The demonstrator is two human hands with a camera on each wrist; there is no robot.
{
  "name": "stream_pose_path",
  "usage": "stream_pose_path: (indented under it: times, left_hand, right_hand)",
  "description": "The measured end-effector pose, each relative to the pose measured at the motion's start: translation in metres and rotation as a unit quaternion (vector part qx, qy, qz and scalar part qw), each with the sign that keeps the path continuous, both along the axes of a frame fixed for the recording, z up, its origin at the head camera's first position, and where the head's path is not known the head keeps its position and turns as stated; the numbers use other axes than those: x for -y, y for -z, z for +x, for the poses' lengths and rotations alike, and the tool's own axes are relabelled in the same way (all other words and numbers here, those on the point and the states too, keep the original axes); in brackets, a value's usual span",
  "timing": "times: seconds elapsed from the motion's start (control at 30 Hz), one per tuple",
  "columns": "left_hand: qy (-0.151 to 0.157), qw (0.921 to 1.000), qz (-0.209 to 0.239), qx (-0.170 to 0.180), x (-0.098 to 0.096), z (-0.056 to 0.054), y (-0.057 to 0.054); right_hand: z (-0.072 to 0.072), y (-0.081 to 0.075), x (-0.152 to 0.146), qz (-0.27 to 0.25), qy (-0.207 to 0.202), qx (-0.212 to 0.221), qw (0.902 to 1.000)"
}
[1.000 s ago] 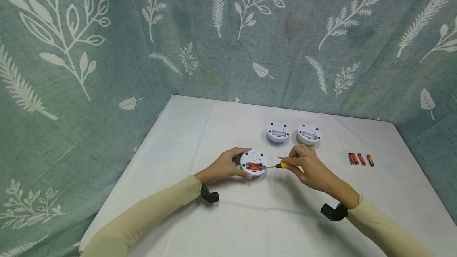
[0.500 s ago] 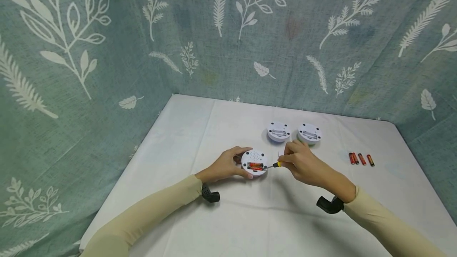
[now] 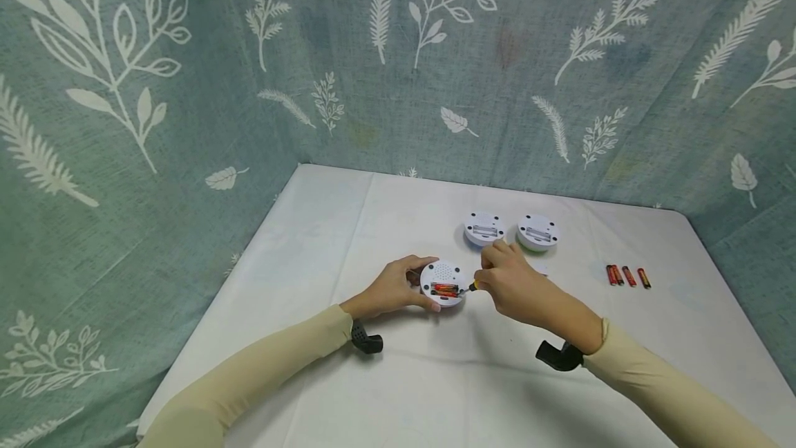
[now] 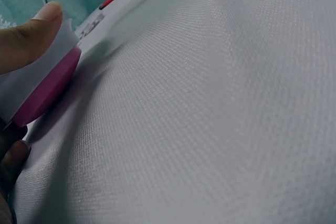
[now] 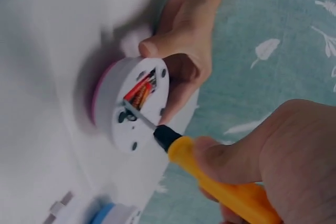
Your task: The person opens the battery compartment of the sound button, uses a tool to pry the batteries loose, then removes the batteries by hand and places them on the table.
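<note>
A round white device point(image 3: 443, 271) lies upside down with red batteries point(image 3: 444, 290) in its open compartment; its pink lower part point(image 4: 50, 90) shows in the left wrist view. My left hand point(image 3: 393, 287) grips the device's side between thumb and fingers. My right hand point(image 3: 521, 290) holds a screwdriver point(image 5: 191, 163) by its yellow handle. Its metal tip touches the compartment's edge at the end of the batteries. How the tip sits there is too small to tell.
A blue-edged white round device point(image 3: 484, 228) and a green-edged one point(image 3: 537, 232) stand behind, their battery compartments bare. Several loose red batteries point(image 3: 629, 276) lie to the right. A small white flat piece point(image 3: 539, 269) lies partly hidden behind my right hand.
My right hand has moved left and turned over the screwdriver, so its handle is now mostly hidden in the head view. My left hand and the device have barely moved.
</note>
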State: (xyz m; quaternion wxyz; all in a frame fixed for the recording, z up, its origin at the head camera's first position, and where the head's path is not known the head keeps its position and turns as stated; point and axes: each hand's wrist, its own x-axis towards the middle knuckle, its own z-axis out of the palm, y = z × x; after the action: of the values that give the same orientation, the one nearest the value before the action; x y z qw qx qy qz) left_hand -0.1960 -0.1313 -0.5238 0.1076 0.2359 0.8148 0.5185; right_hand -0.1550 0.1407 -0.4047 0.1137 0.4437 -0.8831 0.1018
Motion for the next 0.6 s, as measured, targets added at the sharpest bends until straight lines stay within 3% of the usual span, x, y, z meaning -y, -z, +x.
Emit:
stream_pose_path:
  times: [0.3,0.6]
  left_hand:
    - [-0.001,1.0,-0.007,0.005,0.0,0.0,0.001]
    - [-0.004,1.0,-0.003,0.003,0.002,0.0,0.002]
  right_hand:
    - [-0.001,0.018,-0.019,-0.095,0.008,0.036,0.9948]
    - [0.004,0.042,-0.033,-0.138,0.048,0.052,0.9879]
